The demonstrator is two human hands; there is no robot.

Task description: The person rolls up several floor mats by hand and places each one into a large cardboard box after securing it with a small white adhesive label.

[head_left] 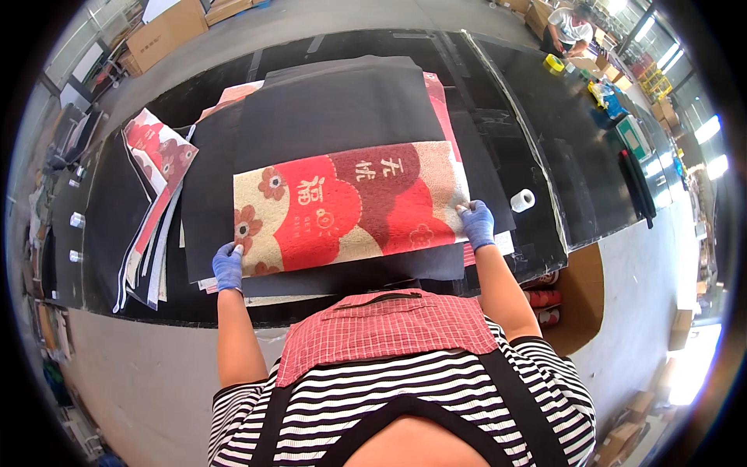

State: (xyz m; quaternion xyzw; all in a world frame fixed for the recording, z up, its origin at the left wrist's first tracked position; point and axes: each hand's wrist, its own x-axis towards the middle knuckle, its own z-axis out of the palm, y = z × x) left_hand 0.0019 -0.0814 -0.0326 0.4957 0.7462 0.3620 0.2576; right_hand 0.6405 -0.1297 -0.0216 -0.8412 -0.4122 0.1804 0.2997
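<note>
A floor mat [389, 206] with red, beige and maroon shapes and flowers lies crosswise in front of me, its patterned side up. My left hand [228, 267], in a blue fingerless glove, is closed on the mat's near left corner. At its right edge, my right hand [477, 223] in a matching glove pinches the mat, thumb on top. Beyond and beneath the patterned strip are wide dark sheets [327, 105], possibly mat backings. Pink and red edges of other mats stick out from under them.
Folded patterned strips [161, 152] lie at the left of the black table [105, 226]. A white roll [523, 200] stands near my right hand. An open cardboard box [583, 300] with rolled mats sits below the right edge. Another person [570, 31] works far right, near yellow tape [553, 63].
</note>
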